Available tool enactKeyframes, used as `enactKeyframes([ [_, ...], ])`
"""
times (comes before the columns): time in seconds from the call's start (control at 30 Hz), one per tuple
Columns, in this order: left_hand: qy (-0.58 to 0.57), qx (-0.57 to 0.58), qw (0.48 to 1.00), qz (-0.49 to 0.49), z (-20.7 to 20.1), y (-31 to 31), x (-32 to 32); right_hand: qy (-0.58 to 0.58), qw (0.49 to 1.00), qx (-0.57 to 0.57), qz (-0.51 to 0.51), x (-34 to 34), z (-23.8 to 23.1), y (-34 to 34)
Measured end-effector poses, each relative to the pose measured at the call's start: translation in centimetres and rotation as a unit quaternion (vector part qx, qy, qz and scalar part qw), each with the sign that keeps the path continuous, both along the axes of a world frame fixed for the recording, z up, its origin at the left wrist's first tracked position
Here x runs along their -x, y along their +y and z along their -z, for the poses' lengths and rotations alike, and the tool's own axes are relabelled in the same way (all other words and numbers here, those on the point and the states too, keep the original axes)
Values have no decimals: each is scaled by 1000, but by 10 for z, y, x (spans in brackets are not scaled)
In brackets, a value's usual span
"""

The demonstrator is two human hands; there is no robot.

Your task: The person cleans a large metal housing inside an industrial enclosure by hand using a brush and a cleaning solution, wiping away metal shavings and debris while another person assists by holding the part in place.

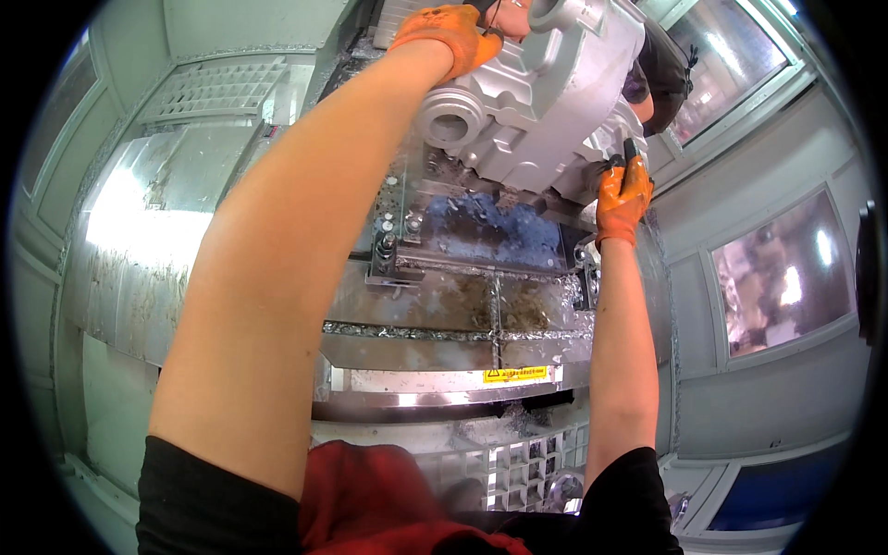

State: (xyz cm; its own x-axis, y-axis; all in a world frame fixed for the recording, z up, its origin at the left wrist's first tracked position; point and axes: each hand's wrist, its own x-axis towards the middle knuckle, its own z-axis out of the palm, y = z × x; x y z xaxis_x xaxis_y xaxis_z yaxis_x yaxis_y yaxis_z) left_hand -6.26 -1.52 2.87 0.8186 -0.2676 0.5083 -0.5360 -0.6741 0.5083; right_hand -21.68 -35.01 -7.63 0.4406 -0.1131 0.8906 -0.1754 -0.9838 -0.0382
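Observation:
A large silver-grey metal casting (564, 106), with round bores and ribs, is tilted over the machine's fixture (495, 227). My left hand (444, 35), in an orange glove with dark fingertips, reaches to its upper left and closes on that edge; some of its fingers are hidden. Low on the casting's right side, my right hand (625, 196), gloved alike and wet, grips the edge with its fingers pointing up. Another person's hand (509, 17) is at the far side, beside my left glove. How much of the casting rests on the fixture I cannot tell.
Clamps with bolts (387, 245) stand at the fixture's left. Metal chips line the grooves of the bed (407, 351). Nearer me are a rail with a yellow warning label (514, 375) and a grating (527, 472). Sloped metal covers (139, 250) lie left; a windowed wall (786, 268) is right.

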Motion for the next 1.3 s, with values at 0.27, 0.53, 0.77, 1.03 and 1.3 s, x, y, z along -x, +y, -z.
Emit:
enactKeyframes([
  [0.27, 19, -3, 1000, -9, -3, -1, 13, -7, 1000, -8, -27, 5, -2, 10],
  [0.53, -7, -19, 1000, 5, -1, -1, 6, -34, 999, 2, -29, 3, -1, 14],
  [0.77, -1, -16, 1000, -7, -2, -4, 7, -16, 998, -48, -29, 2, 2, 9],
  [1.03, 21, -10, 1000, -12, -6, -3, 12, 5, 999, -52, -4, 0, 4, 4],
  [1.3, 13, -26, 999, -13, -3, -3, 4, -34, 999, -27, -11, -4, 9, 4],
])
